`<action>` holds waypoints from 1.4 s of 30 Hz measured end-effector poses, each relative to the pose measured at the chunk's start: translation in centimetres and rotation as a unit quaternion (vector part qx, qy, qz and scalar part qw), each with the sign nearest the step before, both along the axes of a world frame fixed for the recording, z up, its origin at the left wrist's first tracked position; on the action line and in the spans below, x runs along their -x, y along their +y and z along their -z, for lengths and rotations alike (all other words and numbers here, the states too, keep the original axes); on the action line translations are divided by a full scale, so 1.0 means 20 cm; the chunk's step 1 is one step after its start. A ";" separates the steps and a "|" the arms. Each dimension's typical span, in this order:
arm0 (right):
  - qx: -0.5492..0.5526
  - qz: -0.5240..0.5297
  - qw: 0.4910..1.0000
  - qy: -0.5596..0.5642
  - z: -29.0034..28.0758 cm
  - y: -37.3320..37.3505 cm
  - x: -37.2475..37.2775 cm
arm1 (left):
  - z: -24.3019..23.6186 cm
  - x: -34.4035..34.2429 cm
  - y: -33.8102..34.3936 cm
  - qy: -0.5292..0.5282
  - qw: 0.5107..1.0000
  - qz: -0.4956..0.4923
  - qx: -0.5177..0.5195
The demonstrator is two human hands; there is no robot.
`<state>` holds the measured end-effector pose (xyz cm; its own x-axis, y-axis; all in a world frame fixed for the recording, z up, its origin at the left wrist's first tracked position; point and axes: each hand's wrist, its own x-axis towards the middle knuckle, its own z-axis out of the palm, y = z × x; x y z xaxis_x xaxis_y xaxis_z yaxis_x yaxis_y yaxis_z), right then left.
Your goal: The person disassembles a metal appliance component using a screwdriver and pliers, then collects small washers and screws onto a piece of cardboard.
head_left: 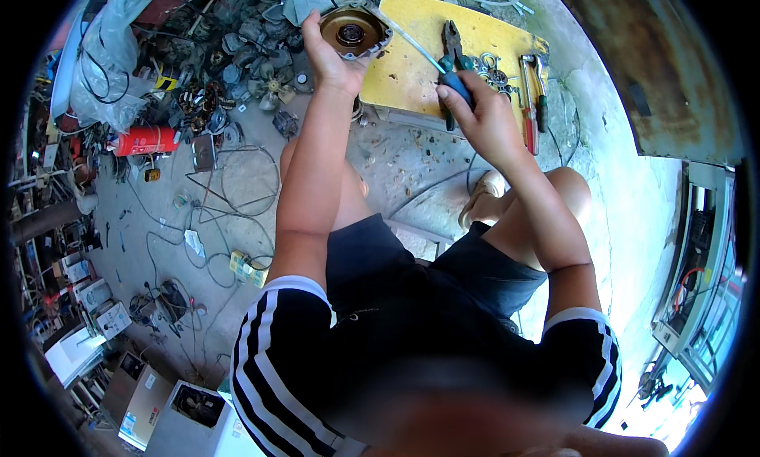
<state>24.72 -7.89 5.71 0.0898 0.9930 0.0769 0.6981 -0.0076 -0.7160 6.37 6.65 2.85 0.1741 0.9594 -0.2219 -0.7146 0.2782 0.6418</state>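
My left hand [336,68] grips a round metal housing [336,28] by its left and lower edge. The housing is bowl-shaped and brown inside, with a dark ring at its centre. In my right hand [488,118] is a screwdriver [454,83], its blue-green handle wrapped by my fingers. Its long shaft slants up and left, and the tip ends at or close to the housing's right rim; I cannot tell whether they touch. Beneath the screwdriver stands a low yellow worktop [416,18]. Pliers [452,39] with dark jaws lie on it, just beyond my right hand.
Metal rings [492,71] and a red-handled tool [530,128] lie on the worktop's right part. A heap of dark motor parts [245,45] fills the far left floor. Loose cables [226,192] and a red cylinder [146,141] are on the left. A rusty panel [665,69] stands right.
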 end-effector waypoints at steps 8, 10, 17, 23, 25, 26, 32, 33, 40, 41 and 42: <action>0.160 -0.038 0.911 0.380 0.01 0.03 -0.12 | 0.03 0.04 0.03 -0.131 0.988 0.049 0.066; 0.167 -0.051 0.916 0.362 -0.01 0.03 -0.13 | -0.03 0.01 -0.01 -0.077 0.995 0.029 0.055; 0.191 -0.091 0.930 0.302 -0.06 0.01 -0.15 | 0.00 -0.02 0.01 0.015 0.990 0.044 -0.136; 0.196 -0.079 0.923 0.322 -0.06 0.00 -0.13 | 0.01 -0.03 0.00 0.024 0.983 0.040 -0.179; 0.195 -0.081 0.923 0.321 -0.06 0.00 -0.13 | 0.02 -0.03 0.00 0.022 0.979 0.047 -0.195; 0.194 -0.082 0.923 0.321 -0.06 0.00 -0.13 | 0.02 -0.03 0.00 0.021 0.978 0.050 -0.203; 0.210 -0.083 0.888 0.400 -0.03 0.00 -0.10 | -0.01 -0.07 -0.03 0.068 0.973 0.042 -0.217; 0.216 -0.081 0.871 0.434 -0.02 -0.01 -0.09 | -0.01 -0.07 -0.04 0.064 0.973 0.044 -0.216; 0.352 -0.060 0.624 0.695 -0.05 -0.03 -0.04 | -0.05 -0.06 -0.06 0.024 0.973 0.075 -0.219; 0.354 -0.081 0.615 0.700 -0.05 -0.03 -0.05 | -0.05 -0.06 -0.07 0.018 0.972 0.087 -0.219; 0.356 -0.102 0.605 0.705 -0.04 -0.04 -0.05 | -0.05 -0.06 -0.07 0.026 0.971 0.091 -0.221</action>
<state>25.74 -8.68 6.43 -0.5624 0.7306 -0.3872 -0.5635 -0.6814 -0.4670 7.49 5.20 3.81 0.3496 0.9171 0.1914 -0.6426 0.0861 0.7613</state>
